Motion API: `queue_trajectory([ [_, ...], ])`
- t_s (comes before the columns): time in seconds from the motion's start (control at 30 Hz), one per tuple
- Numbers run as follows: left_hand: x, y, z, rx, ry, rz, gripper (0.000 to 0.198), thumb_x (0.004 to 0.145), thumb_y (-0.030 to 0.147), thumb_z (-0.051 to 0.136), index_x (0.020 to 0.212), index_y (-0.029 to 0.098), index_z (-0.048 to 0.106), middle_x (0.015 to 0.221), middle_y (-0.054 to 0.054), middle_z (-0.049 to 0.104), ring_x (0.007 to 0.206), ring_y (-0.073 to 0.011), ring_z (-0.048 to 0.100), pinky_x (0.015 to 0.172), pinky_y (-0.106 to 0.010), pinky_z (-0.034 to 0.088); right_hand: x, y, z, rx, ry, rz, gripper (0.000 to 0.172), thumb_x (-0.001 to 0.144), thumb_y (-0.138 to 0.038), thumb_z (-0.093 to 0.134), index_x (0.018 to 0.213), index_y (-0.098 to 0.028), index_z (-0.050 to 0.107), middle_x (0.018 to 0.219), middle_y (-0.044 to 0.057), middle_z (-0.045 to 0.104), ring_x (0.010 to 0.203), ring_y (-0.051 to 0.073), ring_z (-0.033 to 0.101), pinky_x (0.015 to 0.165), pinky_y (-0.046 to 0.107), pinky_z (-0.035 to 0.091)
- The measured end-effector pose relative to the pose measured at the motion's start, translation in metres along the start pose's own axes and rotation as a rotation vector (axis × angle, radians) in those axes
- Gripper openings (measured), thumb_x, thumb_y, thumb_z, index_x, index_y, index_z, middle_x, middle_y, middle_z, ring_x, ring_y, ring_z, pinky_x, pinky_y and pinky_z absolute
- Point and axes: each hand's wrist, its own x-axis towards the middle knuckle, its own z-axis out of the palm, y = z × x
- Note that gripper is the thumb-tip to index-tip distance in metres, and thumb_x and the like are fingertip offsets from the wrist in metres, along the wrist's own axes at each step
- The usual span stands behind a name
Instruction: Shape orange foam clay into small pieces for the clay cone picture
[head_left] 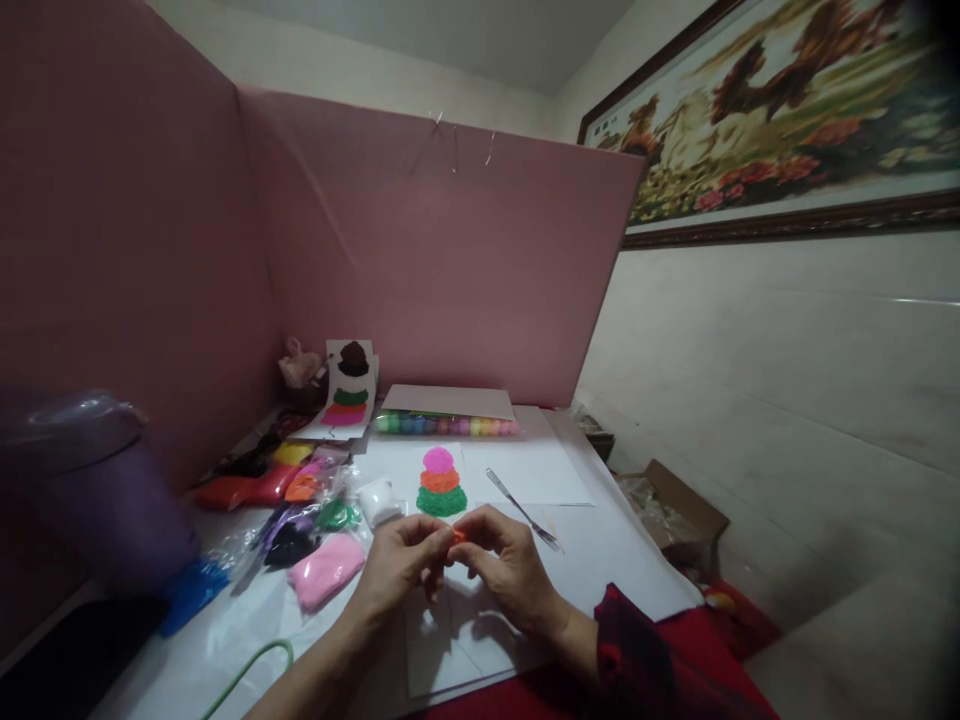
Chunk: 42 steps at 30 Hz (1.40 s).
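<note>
Close to the sheet's front edge, my left hand (405, 560) and my right hand (510, 565) meet with thumbs and fingers pinched together. Between their fingertips shows a small bit of orange modelling clay (457, 537), mostly covered by the fingers. Just beyond them lies a paper with a clay picture (441, 480): a pink round on top, an orange band below it and a wider green band at the bottom. A slender metal tool (517, 505), split at its near end, rests on the white sheet to the right of the picture.
Left of my hands are bags of clay, among them pink (328, 572), white (379, 500), black (291, 545) and green (337, 515). Farther back stand a second clay picture (349, 400) and a pack of coloured clay (450, 425). A purple bin (112, 500) stands left; a cardboard box (686, 515) right.
</note>
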Motion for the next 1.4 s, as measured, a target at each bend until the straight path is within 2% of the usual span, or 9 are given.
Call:
queue_trajectory([
  [0.13,0.000,0.000,-0.001,-0.010,-0.006,-0.001,0.035,0.064,0.046,0.070,0.063,0.012,0.064,0.047,0.001,0.056,0.034,-0.0083,0.047,0.033,-0.020,0.039,-0.002,-0.002,0.001,-0.038,-0.002,-0.008,0.011,0.082,-0.027,0.060,0.082,-0.016,0.059,0.068,0.001,0.062,0.059,0.014,0.059,0.051,0.024,0.048],
  [0.3,0.004,-0.002,-0.003,-0.049,-0.022,-0.011,0.028,0.059,0.036,0.076,0.069,0.012,0.066,0.049,0.002,0.058,0.037,-0.0088,0.050,0.036,-0.020,0.039,-0.001,-0.006,0.001,-0.084,0.011,-0.029,0.010,0.081,-0.025,0.060,0.081,-0.016,0.059,0.067,0.001,0.061,0.057,0.012,0.056,0.053,0.024,0.047],
  [0.43,0.002,0.001,-0.002,-0.074,0.102,0.016,0.021,0.063,0.029,0.074,0.066,0.011,0.064,0.052,0.001,0.060,0.036,-0.0064,0.047,0.035,-0.018,0.036,0.003,-0.002,0.001,0.048,0.075,0.039,0.015,0.078,-0.029,0.063,0.076,-0.016,0.056,0.060,-0.003,0.054,0.049,0.010,0.050,0.045,0.022,0.045],
  [0.53,-0.001,0.007,-0.001,-0.160,0.175,0.032,0.021,0.065,0.027,0.074,0.076,0.012,0.064,0.056,0.000,0.062,0.040,-0.0068,0.049,0.038,-0.017,0.039,0.006,0.004,0.000,0.188,0.125,0.078,0.019,0.075,-0.032,0.066,0.079,-0.017,0.056,0.062,-0.003,0.053,0.049,0.010,0.050,0.043,0.021,0.046],
  [0.7,-0.003,0.009,0.000,-0.124,0.032,-0.022,0.043,0.065,0.030,0.074,0.102,0.011,0.061,0.061,-0.002,0.063,0.043,-0.0096,0.052,0.041,-0.021,0.043,0.005,0.006,-0.002,0.220,0.028,0.060,0.018,0.079,-0.029,0.063,0.090,-0.016,0.059,0.075,0.001,0.059,0.066,0.013,0.057,0.052,0.022,0.049],
  [0.87,-0.003,0.001,0.000,-0.003,-0.134,0.029,0.032,0.073,0.034,0.067,0.093,0.009,0.067,0.061,-0.003,0.062,0.043,-0.0079,0.049,0.041,-0.021,0.042,0.000,-0.001,-0.001,0.125,-0.054,0.041,0.014,0.081,-0.026,0.061,0.091,-0.016,0.060,0.072,0.001,0.062,0.064,0.013,0.059,0.055,0.024,0.049],
  [1.03,-0.005,0.003,0.001,0.042,-0.056,0.085,0.025,0.072,0.033,0.067,0.081,0.010,0.065,0.057,0.000,0.059,0.041,-0.0080,0.050,0.039,-0.019,0.040,0.000,-0.003,-0.002,0.063,-0.014,0.028,0.015,0.079,-0.021,0.063,0.093,-0.017,0.060,0.072,0.001,0.064,0.066,0.015,0.060,0.053,0.023,0.047],
  [1.23,-0.008,0.008,0.005,0.086,-0.027,0.054,0.022,0.073,0.032,0.065,0.072,0.011,0.062,0.056,0.000,0.059,0.038,-0.0063,0.048,0.038,-0.018,0.037,0.001,-0.002,-0.002,0.126,-0.041,0.020,0.009,0.080,-0.024,0.063,0.082,-0.015,0.061,0.068,0.001,0.061,0.063,0.013,0.057,0.053,0.023,0.047],
  [1.4,-0.002,0.004,0.002,-0.019,0.115,0.076,0.022,0.070,0.032,0.068,0.071,0.012,0.061,0.058,0.000,0.060,0.038,-0.0062,0.048,0.036,-0.018,0.037,0.007,0.005,-0.003,0.233,0.050,0.089,0.016,0.076,-0.028,0.067,0.073,-0.015,0.058,0.061,-0.003,0.056,0.048,0.008,0.051,0.043,0.020,0.044],
])
